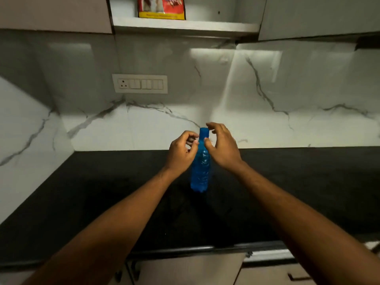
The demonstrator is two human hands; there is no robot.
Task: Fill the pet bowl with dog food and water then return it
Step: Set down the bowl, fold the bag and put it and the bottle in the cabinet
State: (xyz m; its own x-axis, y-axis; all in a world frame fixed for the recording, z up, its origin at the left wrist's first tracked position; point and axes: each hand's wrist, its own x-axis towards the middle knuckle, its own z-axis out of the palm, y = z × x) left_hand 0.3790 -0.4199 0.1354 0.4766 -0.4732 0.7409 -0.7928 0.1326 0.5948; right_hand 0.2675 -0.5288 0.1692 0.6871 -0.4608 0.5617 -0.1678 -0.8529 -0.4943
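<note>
A blue plastic water bottle (200, 171) stands upright on the black counter (102, 192), close to the back wall. My left hand (181, 151) is curled against the left side of its neck, thumb and fingertips touching it. From the right, my right hand (223, 147) wraps the blue cap (204, 133), with the index finger over the top and the thumb pressed just below. A red and yellow dog food bag (161, 7) stands on the open cupboard shelf (185, 25) overhead. No pet bowl is in view.
A marble-patterned backsplash (267, 120) rises behind the counter, with a switch panel (139, 83) at upper left. Cupboard doors (318, 15) flank the open shelf. Drawer fronts with handles (298, 276) sit below the counter's front edge.
</note>
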